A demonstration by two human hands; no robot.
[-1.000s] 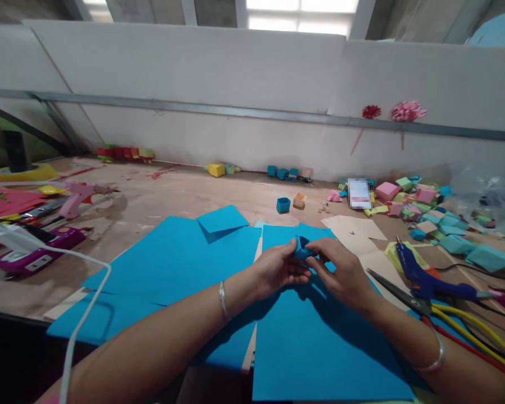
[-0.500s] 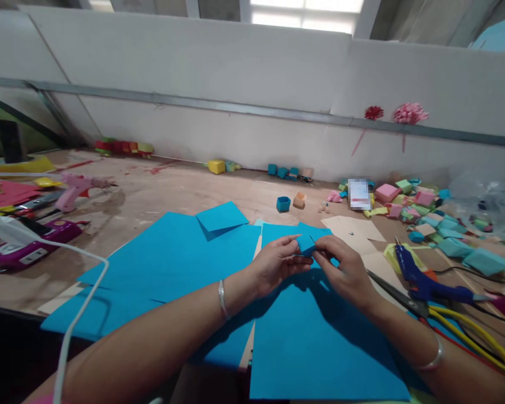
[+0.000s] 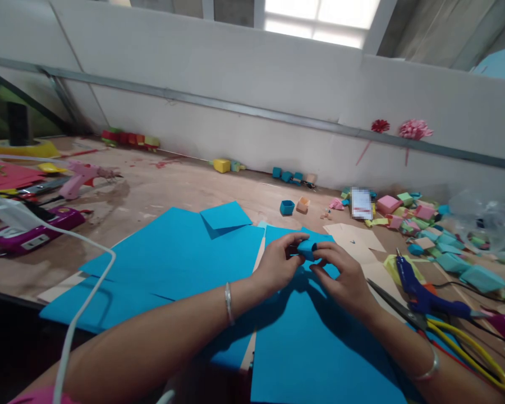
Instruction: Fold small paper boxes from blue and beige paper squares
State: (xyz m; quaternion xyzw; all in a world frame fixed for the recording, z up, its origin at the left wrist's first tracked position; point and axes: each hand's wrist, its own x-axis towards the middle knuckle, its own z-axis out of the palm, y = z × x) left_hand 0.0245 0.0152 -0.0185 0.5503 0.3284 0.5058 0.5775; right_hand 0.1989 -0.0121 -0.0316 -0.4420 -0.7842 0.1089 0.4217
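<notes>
Between my two hands is a small folded blue paper box [image 3: 306,249], held above the blue paper sheets. My left hand [image 3: 281,259] pinches its left side with thumb and fingers. On its right side, my right hand [image 3: 340,270] grips the edge with curled fingertips. Below lies a large blue paper sheet [image 3: 320,342], and another blue sheet [image 3: 185,252] spreads to the left with a smaller blue piece [image 3: 226,216] on top. Farther back stand a finished-looking blue paper box [image 3: 287,207] and a peach paper box [image 3: 303,204].
Scissors [image 3: 467,342] with yellow handles and a blue glue gun [image 3: 425,297] lie at right, beside a pile of paper boxes [image 3: 450,241]. At left are a pink glue gun [image 3: 78,178], a purple power strip [image 3: 37,233] and a white cable [image 3: 88,292].
The small blue box has been turned in my fingers. My left fingers, stretched out before, now curl over its top and side. The camera view has shifted slightly.
</notes>
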